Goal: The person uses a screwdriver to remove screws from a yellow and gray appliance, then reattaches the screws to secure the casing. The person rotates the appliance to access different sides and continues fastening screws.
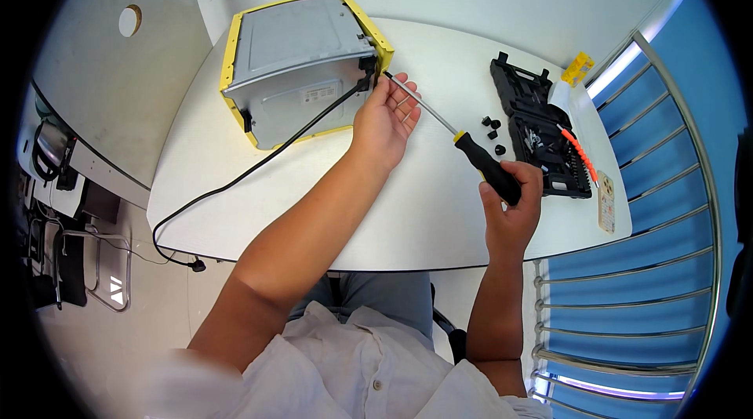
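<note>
A yellow-edged grey metal appliance (302,66) lies on its side on the white table (408,207), back panel toward me. My right hand (511,199) grips the black handle of a long screwdriver (471,154), whose shaft reaches to the appliance's right rear corner. My left hand (384,117) rests open beside that corner, fingers against the shaft near its tip. A black power cord (259,166) runs from the appliance's back across the table and off its left edge.
An open black tool case (541,129) with bits lies at the right, an orange-handled tool (579,151) across it. Several small black parts (492,129) lie between the case and screwdriver. A blue metal railing (643,262) stands to the right.
</note>
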A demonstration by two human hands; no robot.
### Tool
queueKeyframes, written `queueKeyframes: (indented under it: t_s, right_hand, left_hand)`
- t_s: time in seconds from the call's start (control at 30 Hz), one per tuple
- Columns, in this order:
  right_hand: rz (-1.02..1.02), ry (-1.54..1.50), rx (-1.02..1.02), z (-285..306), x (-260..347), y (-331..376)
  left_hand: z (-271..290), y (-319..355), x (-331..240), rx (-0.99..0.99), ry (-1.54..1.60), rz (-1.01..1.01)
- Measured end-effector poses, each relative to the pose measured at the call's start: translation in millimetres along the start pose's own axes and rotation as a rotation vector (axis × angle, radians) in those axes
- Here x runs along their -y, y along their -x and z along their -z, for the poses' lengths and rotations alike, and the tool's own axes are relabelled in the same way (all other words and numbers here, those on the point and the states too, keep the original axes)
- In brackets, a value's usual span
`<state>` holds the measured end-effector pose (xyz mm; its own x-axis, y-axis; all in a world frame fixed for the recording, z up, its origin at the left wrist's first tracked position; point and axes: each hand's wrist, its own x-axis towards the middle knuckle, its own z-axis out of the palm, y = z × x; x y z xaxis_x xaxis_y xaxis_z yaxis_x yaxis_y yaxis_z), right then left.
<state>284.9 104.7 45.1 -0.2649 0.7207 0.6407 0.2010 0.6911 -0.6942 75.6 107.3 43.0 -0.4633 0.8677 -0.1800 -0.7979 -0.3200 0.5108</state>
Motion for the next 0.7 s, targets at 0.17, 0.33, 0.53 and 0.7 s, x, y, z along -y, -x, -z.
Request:
queueKeyframes:
  t_s: [0.17, 0.33, 0.53, 0.7]
  right_hand:
    - [0.02, 0.007, -0.015, -2, -4, 4]
    - [0.025, -0.003, -0.018, -3, -7, 6]
    - [0.022, 0.01, -0.024, -3, -8, 10]
    - [-0.002, 0.0, -0.025, -2, -10, 12]
  left_hand:
    - [0, -4, 2, -0.011, 0.05, 0.036]
    - [3, -4, 3, -0.015, 0.021, 0.033]
    - [9, -6, 3, 0.024, 0.03, 0.035]
    - [3, -4, 0, -0.003, 0.058, 0.039]
